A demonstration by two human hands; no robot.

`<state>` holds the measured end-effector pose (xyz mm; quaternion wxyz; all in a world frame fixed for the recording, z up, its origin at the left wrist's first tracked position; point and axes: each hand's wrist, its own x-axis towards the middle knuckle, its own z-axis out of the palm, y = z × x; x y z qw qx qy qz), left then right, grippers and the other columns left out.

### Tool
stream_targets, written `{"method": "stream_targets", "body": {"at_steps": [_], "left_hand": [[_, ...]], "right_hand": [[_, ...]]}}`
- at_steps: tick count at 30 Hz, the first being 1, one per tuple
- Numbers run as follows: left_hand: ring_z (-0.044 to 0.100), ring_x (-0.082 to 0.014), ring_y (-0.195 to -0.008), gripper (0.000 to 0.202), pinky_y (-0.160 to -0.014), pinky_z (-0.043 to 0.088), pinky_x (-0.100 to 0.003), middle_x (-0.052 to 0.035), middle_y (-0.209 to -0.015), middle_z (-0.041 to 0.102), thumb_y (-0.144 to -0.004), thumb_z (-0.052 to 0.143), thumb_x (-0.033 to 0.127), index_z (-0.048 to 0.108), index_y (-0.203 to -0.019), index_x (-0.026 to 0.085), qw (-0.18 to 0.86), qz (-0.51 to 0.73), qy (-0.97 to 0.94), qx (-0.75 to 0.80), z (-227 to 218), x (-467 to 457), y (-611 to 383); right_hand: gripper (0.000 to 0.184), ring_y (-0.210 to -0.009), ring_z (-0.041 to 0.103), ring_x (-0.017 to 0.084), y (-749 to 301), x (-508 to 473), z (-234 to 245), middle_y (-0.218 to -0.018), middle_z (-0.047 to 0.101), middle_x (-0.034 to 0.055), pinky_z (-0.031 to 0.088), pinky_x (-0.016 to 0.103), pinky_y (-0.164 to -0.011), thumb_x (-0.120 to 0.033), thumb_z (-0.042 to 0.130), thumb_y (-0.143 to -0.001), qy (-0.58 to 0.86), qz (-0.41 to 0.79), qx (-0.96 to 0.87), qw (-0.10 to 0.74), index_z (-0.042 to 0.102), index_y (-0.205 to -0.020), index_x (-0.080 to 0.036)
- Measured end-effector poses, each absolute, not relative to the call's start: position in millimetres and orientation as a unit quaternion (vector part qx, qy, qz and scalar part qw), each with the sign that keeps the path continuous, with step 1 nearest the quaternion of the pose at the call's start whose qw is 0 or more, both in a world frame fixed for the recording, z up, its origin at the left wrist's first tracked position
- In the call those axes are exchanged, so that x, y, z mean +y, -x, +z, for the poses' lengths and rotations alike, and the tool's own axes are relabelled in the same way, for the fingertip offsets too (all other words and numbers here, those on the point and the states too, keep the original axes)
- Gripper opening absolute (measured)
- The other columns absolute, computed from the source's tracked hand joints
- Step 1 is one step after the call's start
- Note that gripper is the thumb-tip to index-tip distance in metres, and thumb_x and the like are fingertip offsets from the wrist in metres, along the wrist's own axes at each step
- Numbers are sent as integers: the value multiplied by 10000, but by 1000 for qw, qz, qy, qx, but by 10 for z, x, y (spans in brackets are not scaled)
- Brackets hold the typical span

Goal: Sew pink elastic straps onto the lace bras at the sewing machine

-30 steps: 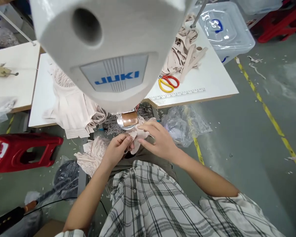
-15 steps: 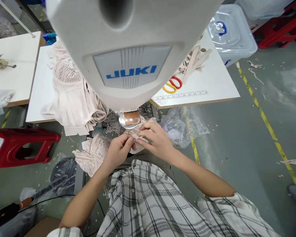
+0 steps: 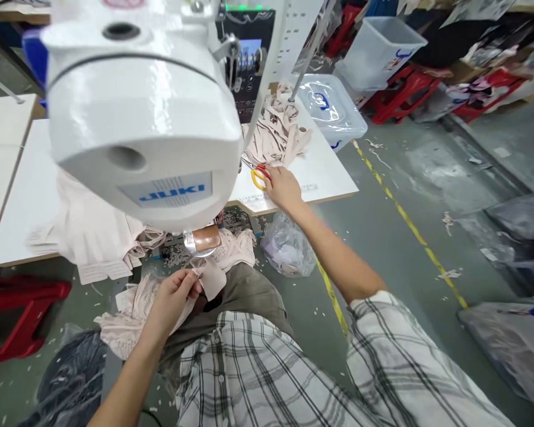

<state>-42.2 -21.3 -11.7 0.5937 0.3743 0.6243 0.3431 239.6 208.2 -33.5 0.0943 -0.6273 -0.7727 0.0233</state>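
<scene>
Two hands work well apart: your left hand has thumb and fingers pinched together on a thin pale-beige fabric piece, just below the white rounded sewing machine, while your right hand touches the red-and-yellow-handled metal scissors on the white tabletop. Whether those right fingers are closed around the handle, you can't tell from this angle. Only an edge of cloth sits in your left pinch, so a tug or a loosened thumb could let it slip toward your lap. The blades point toward the heap of beige fabric strips; dragging them sideways might snag one. A poor grip near the table's front edge could drop the scissors.
</scene>
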Motion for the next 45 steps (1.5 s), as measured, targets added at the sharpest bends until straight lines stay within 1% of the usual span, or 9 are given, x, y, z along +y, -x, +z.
{"method": "stream_targets", "body": {"at_steps": [2, 7, 11, 13, 18, 26, 32, 37, 45], "left_hand": [[503, -111, -635, 356, -600, 394, -214, -7, -704, 623, -882, 626, 494, 638, -750, 163, 619, 365, -348, 603, -80, -242, 390], [521, -94, -597, 346, -560, 389, -203, -11, -690, 634, -829, 689, 475, 638, -735, 146, 664, 408, -266, 567, -44, -281, 340], [551, -88, -608, 303, -605, 434, -206, -10, -698, 637, -803, 731, 428, 642, -765, 140, 696, 458, -202, 514, -114, -287, 414], [554, -87, -606, 290, -618, 449, -212, -13, -701, 640, -800, 739, 410, 654, -786, 133, 703, 470, -184, 502, -148, -282, 445], [558, -89, -611, 299, -609, 446, -204, -19, -702, 648, -803, 741, 417, 657, -775, 132, 705, 467, -176, 504, -164, -254, 439], [562, -107, -651, 280, -633, 437, -223, -24, -754, 664, -872, 632, 413, 643, -760, 157, 681, 420, -267, 537, -142, -292, 393], [444, -99, -571, 204, -563, 356, -233, 0, -674, 588, -857, 561, 302, 616, -712, 171, 666, 415, -290, 548, -141, -293, 458], [300, -62, -469, 331, -469, 236, -222, 52, -545, 437, -823, 681, 460, 593, -700, 166, 698, 468, -218, 496, -202, -292, 499], [509, -82, -552, 325, -564, 412, -213, 5, -641, 624, -828, 709, 454, 626, -726, 157, 630, 461, -272, 562, -171, -308, 462]], "right_hand": [[376, -1081, 588, 312, -2424, 2440, -287, -1205, 636, 227, 435, 375, -866, -256, 445, -967, 621, 23, -782, 44, 591, -1256, -66], [320, -905, 636, 328, -2402, 2375, -250, -1066, 663, 269, 420, 364, -705, -226, 475, -920, 608, 46, -792, 26, 604, -1131, -23], [363, -738, 634, 240, -2611, 1498, -103, -935, 693, 129, 422, 310, -597, -371, 576, -880, 612, 176, -766, 92, 570, -1162, -142], [390, -641, 611, 210, -2667, 920, 18, -889, 685, 88, 437, 310, -543, -417, 571, -877, 572, 263, -773, 77, 567, -1192, -188], [331, -847, 665, 236, -2427, -81, 118, -1152, 664, 102, 547, 368, -675, -386, 602, -880, 416, 295, -858, 65, 585, -1176, -240], [330, -1005, 669, 256, -2011, 16, -37, -1211, 657, 115, 562, 382, -765, -350, 577, -928, 387, 308, -864, 96, 543, -1228, -217], [297, -781, 669, 206, -2129, 22, -9, -1078, 693, 77, 548, 350, -665, -382, 539, -953, 416, 362, -831, 73, 576, -1228, -275], [419, -729, 622, 194, -2176, -40, -17, -1111, 649, 90, 535, 344, -623, -315, 651, -810, 430, 385, -811, 100, 546, -1213, -269], [461, -975, 652, 250, -1893, 33, -52, -1203, 634, 90, 553, 385, -778, -332, 678, -784, 415, 413, -805, 94, 540, -1219, -263]]}}
